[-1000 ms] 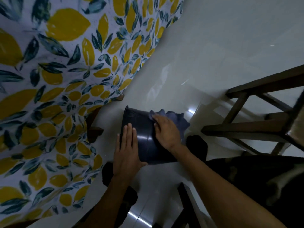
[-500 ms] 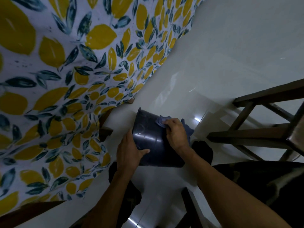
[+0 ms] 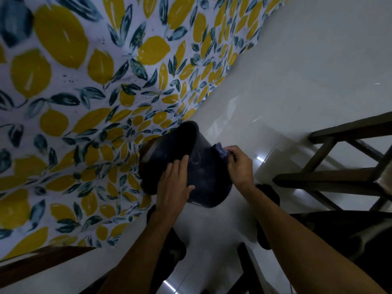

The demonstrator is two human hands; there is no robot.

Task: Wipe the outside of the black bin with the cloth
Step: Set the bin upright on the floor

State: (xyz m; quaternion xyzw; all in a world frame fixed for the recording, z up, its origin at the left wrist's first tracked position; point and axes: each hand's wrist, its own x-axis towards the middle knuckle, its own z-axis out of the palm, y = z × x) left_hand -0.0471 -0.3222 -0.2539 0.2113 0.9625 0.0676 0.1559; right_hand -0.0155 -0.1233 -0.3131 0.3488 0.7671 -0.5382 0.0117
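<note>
The black bin [image 3: 203, 177] lies tipped on its side above the white floor, its open mouth turned up and left toward the tablecloth. My left hand [image 3: 174, 183] lies flat on the bin's side near the rim, fingers together, holding it steady. My right hand [image 3: 239, 164] is at the bin's right side, fingers closed on a bunched blue-grey cloth [image 3: 220, 148] that presses against the bin's wall. Most of the cloth is hidden under that hand.
A lemon-print tablecloth [image 3: 84, 102] hangs over a table on the left, touching the bin's rim. A dark wooden chair frame [image 3: 339, 177] stands at the right. Glossy white floor tiles [image 3: 297, 71] stretch beyond. My dark-clothed legs [image 3: 339, 230] are below.
The bin has been turned so its open mouth faces up and left. My left hand moved up onto its side; my right hand slid with the cloth to the bin's right edge.
</note>
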